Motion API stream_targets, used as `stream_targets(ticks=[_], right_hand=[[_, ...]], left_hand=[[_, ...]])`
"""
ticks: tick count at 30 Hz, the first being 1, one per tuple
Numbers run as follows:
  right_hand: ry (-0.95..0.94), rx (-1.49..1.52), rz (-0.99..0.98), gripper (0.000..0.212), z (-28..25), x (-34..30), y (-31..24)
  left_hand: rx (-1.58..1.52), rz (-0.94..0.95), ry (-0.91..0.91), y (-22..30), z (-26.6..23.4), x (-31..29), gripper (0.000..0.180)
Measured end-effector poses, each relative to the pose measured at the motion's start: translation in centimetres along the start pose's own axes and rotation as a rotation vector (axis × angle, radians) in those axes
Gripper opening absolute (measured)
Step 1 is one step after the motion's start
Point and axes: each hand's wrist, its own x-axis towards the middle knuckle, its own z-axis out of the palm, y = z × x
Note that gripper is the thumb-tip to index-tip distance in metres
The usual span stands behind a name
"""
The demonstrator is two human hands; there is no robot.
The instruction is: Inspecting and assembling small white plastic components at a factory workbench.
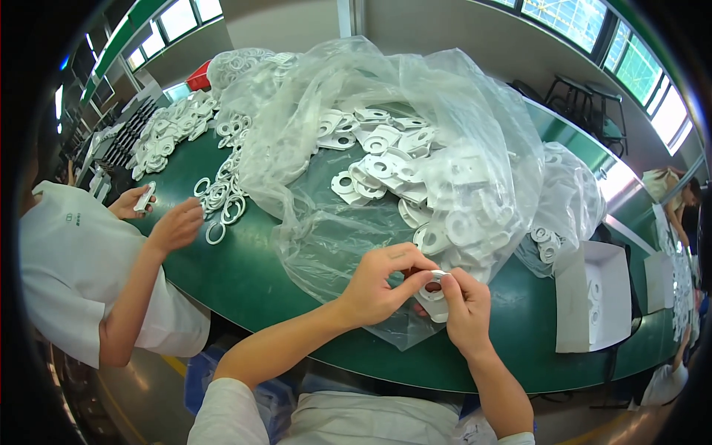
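Both hands (374,288) (469,308) clamped on wht holed part (437,311) over grn table (523,341), nr clr bag (475,111).

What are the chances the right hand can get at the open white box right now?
Probably good: the white box stands open to the right hand's right, with green tabletop between them. That hand is busy, though, gripping a white part together with the left hand.

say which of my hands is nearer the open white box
Right. Your right hand is left of the white box, across some green tabletop; your left hand is farther left.
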Motion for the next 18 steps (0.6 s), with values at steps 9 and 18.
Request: stream_targets(ticks=[9, 18], right_hand=[[0.077, -0.004, 0.004, 0.036, 0.2, 0.1, 1.7], [-0.033, 0.248, 0.145, 0.049, -0.7, 0.2, -0.3]], left_hand=[[0.119, -0.045, 0.058, -0.2, 1.1, -0.3, 0.016], [0.127, 0.08, -0.092, -0.4, -0.5, 0.5, 0.03]])
